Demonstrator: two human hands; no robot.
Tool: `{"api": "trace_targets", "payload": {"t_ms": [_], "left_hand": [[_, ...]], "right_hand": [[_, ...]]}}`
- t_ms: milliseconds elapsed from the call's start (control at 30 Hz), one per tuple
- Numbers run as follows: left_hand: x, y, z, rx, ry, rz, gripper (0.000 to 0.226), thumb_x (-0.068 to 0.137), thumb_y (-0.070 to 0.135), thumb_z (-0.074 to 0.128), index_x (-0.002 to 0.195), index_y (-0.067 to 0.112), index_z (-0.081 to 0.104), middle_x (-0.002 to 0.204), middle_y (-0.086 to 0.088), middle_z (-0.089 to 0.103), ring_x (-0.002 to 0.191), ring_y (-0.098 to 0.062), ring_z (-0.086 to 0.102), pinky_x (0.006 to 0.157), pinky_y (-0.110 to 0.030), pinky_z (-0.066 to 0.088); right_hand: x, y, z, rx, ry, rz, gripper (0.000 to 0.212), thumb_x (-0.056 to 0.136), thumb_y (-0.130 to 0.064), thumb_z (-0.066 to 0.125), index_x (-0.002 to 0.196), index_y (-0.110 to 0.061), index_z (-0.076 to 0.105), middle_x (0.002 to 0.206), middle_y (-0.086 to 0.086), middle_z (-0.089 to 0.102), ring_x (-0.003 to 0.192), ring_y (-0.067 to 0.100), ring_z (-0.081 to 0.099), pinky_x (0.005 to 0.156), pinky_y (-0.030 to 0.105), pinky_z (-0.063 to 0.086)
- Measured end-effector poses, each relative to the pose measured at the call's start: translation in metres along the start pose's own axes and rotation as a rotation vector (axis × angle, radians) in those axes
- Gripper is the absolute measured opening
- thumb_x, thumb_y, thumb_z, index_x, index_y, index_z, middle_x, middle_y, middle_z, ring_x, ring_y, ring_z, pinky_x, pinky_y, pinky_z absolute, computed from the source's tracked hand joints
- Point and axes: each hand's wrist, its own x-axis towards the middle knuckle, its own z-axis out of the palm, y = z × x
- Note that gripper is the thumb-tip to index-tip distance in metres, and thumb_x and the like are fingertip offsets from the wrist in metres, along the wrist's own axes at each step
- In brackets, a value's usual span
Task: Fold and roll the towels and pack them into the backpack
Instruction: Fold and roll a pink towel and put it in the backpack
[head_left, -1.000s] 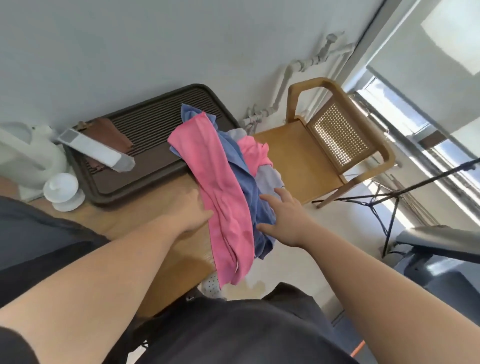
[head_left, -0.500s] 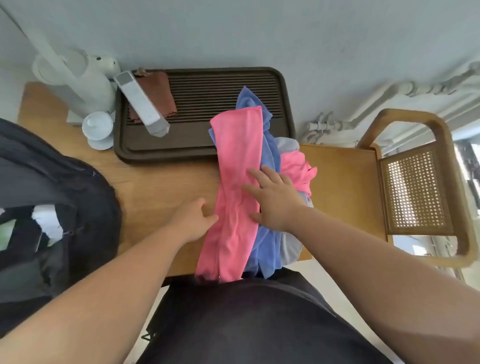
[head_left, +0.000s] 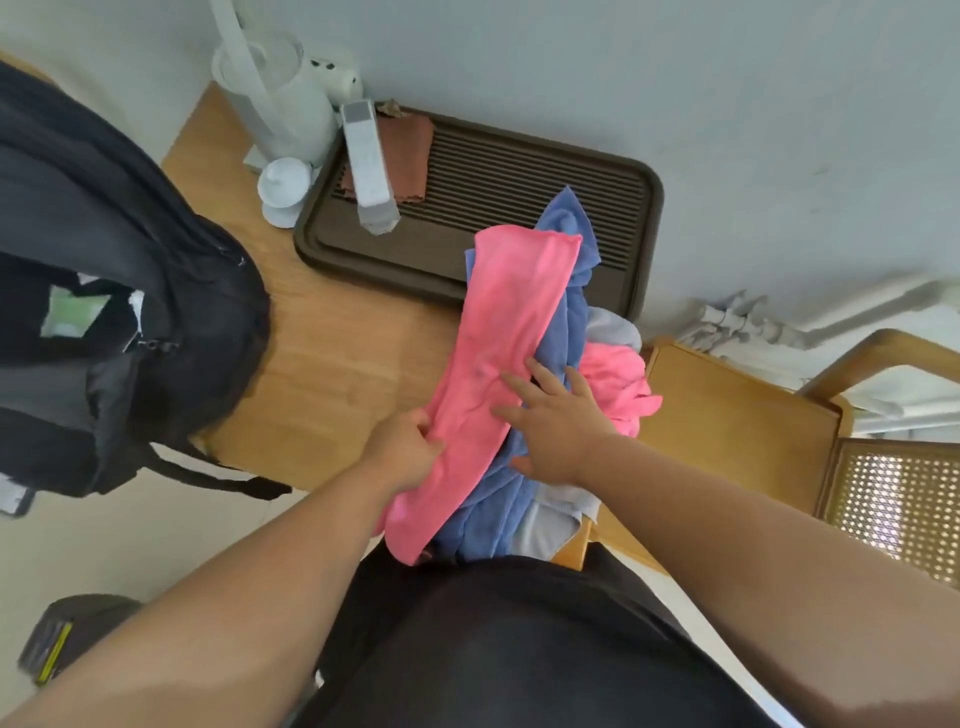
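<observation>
Your left hand (head_left: 402, 449) pinches the pink towel (head_left: 501, 353) at its left edge, grip closed on the cloth; your right hand (head_left: 553, 426) lies flat, fingers spread, on the pile at frame centre. The backpack (head_left: 119, 291) gapes open at left on the bench (head_left: 332, 364); a slatted tray (head_left: 519, 176) lies under the towel's far end.

Single head-worn wide-angle view, aimed steeply down and forward from above the person's torso. Wooden table (head_left: 332, 364) seen close, wall just behind it. Backpack (head_left: 119, 291) cut off at left edge, chair (head_left: 737, 415) at right. Edges bent by lens distortion. No second view is provided.
</observation>
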Motion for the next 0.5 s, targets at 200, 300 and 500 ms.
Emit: {"api": "trace_targets", "payload": {"t_ms": [200,300,500], "left_hand": [[-0.025,-0.003,-0.012,-0.165,0.113,0.089,0.011,0.089,0.009,0.068,0.085,0.019,0.065,0.073,0.007,0.059,0.066,-0.014,0.052,0.06,-0.023,0.039],[-0.04,-0.005,-0.022,-0.295,0.101,0.107,0.017,0.091,0.005,0.067,0.085,0.02,0.066,0.066,0.009,0.057,0.058,-0.009,0.05,0.06,-0.024,0.039],[-0.07,-0.001,-0.064,-0.416,-0.003,0.185,0.013,0.094,0.006,0.064,0.087,0.016,0.065,0.071,-0.003,0.049,0.068,-0.019,0.045,0.066,-0.034,0.039]], "right_hand": [[0.006,-0.011,-0.018,0.053,0.19,-0.007,0.059,0.095,-0.05,0.048,0.15,-0.033,0.037,0.157,0.001,0.031,0.142,0.031,0.026,0.112,0.048,0.023],[0.017,-0.025,-0.033,0.095,0.301,-0.135,0.056,0.097,-0.03,0.049,0.152,-0.035,0.036,0.154,0.0,0.037,0.134,0.029,0.035,0.105,0.043,0.029],[0.027,-0.055,-0.065,0.024,0.249,-0.257,0.047,0.095,-0.02,0.046,0.136,-0.043,0.05,0.164,-0.009,0.019,0.15,0.029,0.013,0.114,0.046,0.022]]}}
